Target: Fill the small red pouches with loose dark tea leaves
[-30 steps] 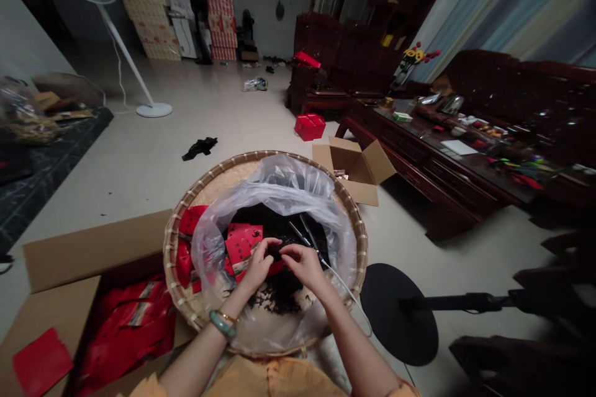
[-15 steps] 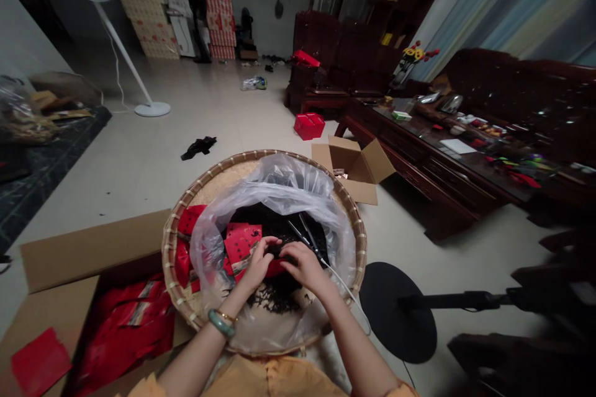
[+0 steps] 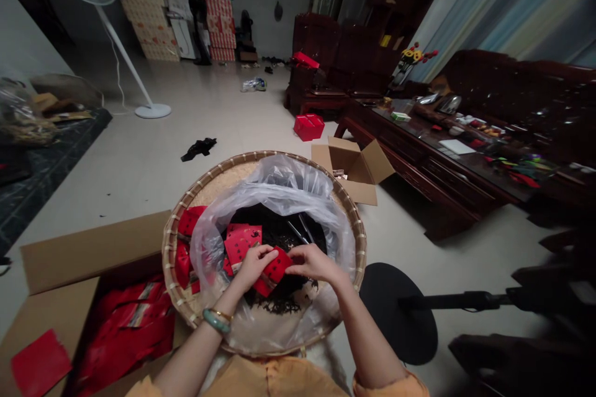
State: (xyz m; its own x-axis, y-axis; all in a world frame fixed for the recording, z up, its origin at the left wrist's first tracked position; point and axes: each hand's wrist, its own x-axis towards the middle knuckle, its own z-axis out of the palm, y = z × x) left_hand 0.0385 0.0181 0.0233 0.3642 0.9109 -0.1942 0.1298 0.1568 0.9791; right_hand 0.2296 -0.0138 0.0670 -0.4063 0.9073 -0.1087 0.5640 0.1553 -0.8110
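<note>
Over a round bamboo tray (image 3: 358, 223), both my hands are closed on a small red packet (image 3: 278, 265) with dark print. My left hand (image 3: 252, 268) grips its upper left side, and my right hand (image 3: 314, 262) pinches its right edge. Beneath them a clear plastic bag (image 3: 288, 186) lies opened out in the tray, holding dark, loose, leaf-like bits (image 3: 274, 217). Other red packets (image 3: 243, 242) rest on these bits, left of my hands. A pair of thin metallic tools (image 3: 300, 229) lies behind my right hand; their kind is unclear.
An open carton (image 3: 60, 260) of red packets stands at the left, a smaller open carton (image 3: 372, 167) beyond the tray. To the right are a round black stand base (image 3: 395, 313) and a low wooden table (image 3: 419, 180). A white fan (image 3: 153, 111) stands farther back.
The red packet, mostly hidden under my hands before, is now raised and tilted between them. My right hand has shifted slightly right, and my left hand slightly down and left.
</note>
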